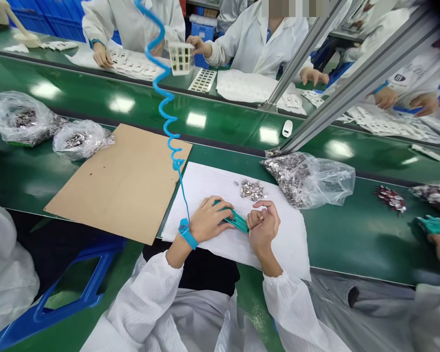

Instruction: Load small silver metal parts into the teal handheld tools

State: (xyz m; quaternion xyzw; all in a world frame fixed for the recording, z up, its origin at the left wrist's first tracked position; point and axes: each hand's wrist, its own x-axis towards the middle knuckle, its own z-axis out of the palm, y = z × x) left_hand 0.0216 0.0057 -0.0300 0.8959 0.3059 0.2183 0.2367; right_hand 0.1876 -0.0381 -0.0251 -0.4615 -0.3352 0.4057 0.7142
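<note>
My left hand (214, 217) is wrapped round a long teal plastic piece (238, 221), perhaps a clamp or fixture, holding it low over a white sheet (212, 186). A blue strap with a coiled cord circles that wrist. My right hand (264, 225) has its fingers curled at the right end of the teal piece. Whatever those fingers pinch, if anything, is hidden. Just beyond both hands, a small heap of shiny metal parts (253, 189) lies on the sheet.
A clear bag of metal parts (297, 178) lies at the sheet's right. Brown cardboard (128, 181) covers the bench to the left, with filled bags (82, 139) behind it. The blue coiled cord (165, 98) hangs in front. A metal post (337, 93) slants across. Co-workers sit opposite and alongside.
</note>
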